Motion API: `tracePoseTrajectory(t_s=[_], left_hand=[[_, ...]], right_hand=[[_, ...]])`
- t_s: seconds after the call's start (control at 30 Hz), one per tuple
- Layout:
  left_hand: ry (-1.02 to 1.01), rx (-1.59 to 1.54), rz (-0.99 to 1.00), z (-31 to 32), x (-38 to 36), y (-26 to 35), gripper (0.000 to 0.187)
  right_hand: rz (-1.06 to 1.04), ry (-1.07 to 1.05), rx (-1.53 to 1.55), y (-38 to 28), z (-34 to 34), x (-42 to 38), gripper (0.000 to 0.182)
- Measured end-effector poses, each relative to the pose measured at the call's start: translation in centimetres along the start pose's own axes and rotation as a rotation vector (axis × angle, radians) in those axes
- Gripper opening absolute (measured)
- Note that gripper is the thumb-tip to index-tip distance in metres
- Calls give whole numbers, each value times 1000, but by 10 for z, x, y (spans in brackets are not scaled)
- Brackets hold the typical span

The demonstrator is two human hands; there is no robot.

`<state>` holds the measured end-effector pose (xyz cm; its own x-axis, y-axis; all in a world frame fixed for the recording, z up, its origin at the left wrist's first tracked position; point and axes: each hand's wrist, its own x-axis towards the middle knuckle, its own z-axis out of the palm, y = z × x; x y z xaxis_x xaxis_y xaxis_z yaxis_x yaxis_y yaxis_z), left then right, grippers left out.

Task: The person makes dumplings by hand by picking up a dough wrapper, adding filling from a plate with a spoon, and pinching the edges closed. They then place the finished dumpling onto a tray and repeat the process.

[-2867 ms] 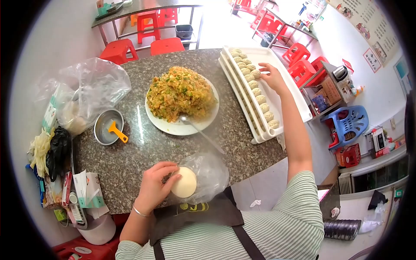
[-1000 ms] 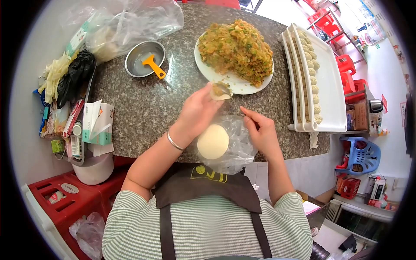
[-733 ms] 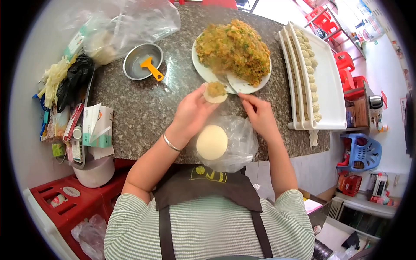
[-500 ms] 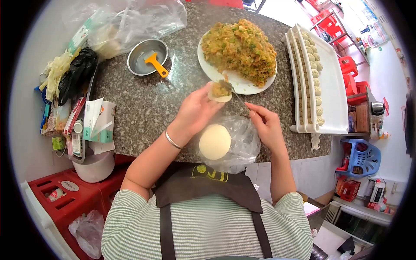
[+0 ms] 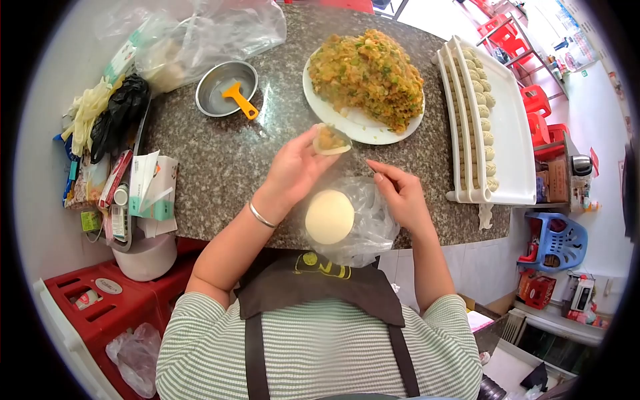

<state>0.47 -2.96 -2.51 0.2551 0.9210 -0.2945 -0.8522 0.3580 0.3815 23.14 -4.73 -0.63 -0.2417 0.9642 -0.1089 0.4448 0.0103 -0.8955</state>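
My left hand [image 5: 293,163] holds a round dumpling wrapper [image 5: 340,148] on its fingers, with a small mound of filling [image 5: 329,138] in it. The wrapper's edges curve up a little. Lower right, my right hand [image 5: 400,193] pinches a thin metal spoon [image 5: 371,167], of which only a short dark piece shows. Just beyond my left fingers is a white plate [image 5: 363,133] heaped with chopped orange-green filling [image 5: 367,77]. Between my forearms, a stack of pale round wrappers [image 5: 329,217] sits on a clear plastic bag [image 5: 373,220].
At the right edge, stacked white trays [image 5: 510,127] hold rows of pleated dumplings [image 5: 489,140]. A metal bowl [image 5: 208,87] with an orange-handled scraper [image 5: 241,100] stands at the back left. Plastic bags [image 5: 247,30], a tissue box [image 5: 163,193] and bottles line the left side.
The spoon has come away from the filling in the wrapper, and my right hand has turned and drawn it back. My left hand has moved slightly, with the wrapper's edges now more raised.
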Motion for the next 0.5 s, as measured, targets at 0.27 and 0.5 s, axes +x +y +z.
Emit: tracePoseTrajectory(t_s=[0.27,0.5], left_hand=[[-33,76,22,0,-12,14,37],[-105,502,232,17,-11,9,44]], right_hand=[[-122,28,-20,-2,-3,-3,30],[-250,204,-309,-7,-13,24,30]])
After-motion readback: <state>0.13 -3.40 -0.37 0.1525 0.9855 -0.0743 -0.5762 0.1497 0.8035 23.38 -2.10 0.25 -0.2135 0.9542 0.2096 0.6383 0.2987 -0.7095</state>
